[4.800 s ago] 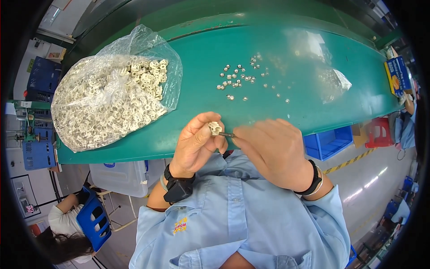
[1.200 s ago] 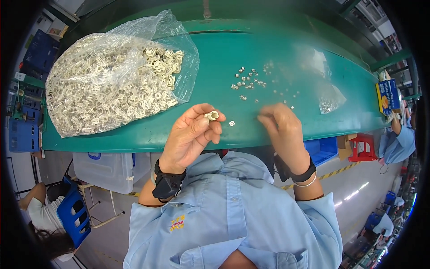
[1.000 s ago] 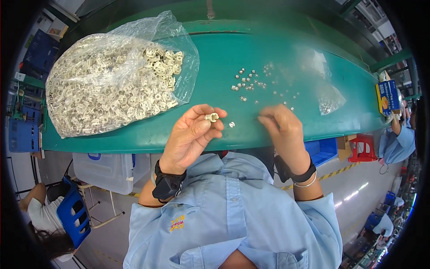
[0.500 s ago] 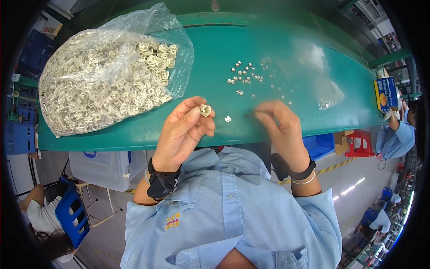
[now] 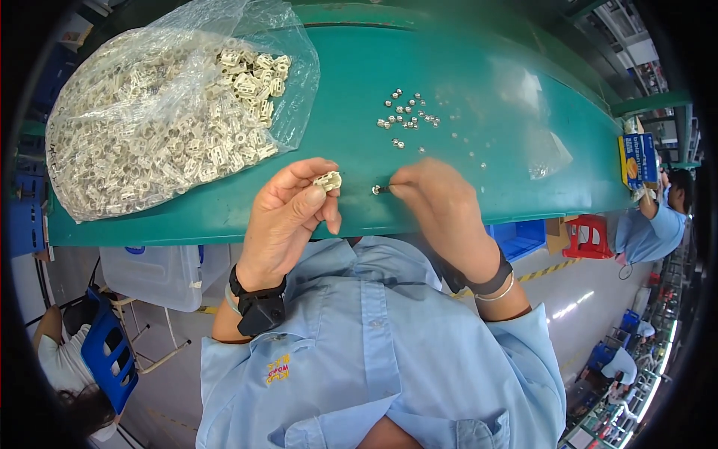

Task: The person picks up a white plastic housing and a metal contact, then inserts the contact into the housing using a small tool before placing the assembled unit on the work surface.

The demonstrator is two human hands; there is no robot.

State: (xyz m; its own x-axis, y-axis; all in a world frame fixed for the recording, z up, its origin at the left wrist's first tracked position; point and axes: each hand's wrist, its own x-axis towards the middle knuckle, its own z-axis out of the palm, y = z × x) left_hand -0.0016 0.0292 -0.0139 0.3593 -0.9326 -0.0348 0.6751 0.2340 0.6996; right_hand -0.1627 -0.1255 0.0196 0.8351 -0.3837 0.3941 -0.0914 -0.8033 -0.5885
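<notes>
My left hand (image 5: 288, 213) pinches a small cream plastic socket-like part (image 5: 327, 181) between thumb and forefinger, above the table near its front edge. My right hand (image 5: 441, 206), slightly blurred, has its thumb and fingers closed on a thin dark piece (image 5: 384, 188). The tip of that piece meets a small shiny metal part (image 5: 375, 191) on the table; whether it grips the part I cannot tell. Farther back lies a scatter of similar small round metal parts (image 5: 407, 109). On the left, a large clear plastic bag (image 5: 295, 112) holds a heap of the cream plastic parts (image 5: 187, 112).
The green table (image 5: 351, 75) curves across the view. A small clear bag (image 5: 550, 161) lies at its right. Beyond stand a blue-and-yellow box (image 5: 638, 161), a red stool (image 5: 587, 236) and a blue bin (image 5: 520, 238). People sit at both sides; a clear tub (image 5: 153, 277) is below left.
My right hand has moved left and down to the single metal part, and the thin dark piece now shows at its fingertips. The cream part in my left hand has turned onto its side.
</notes>
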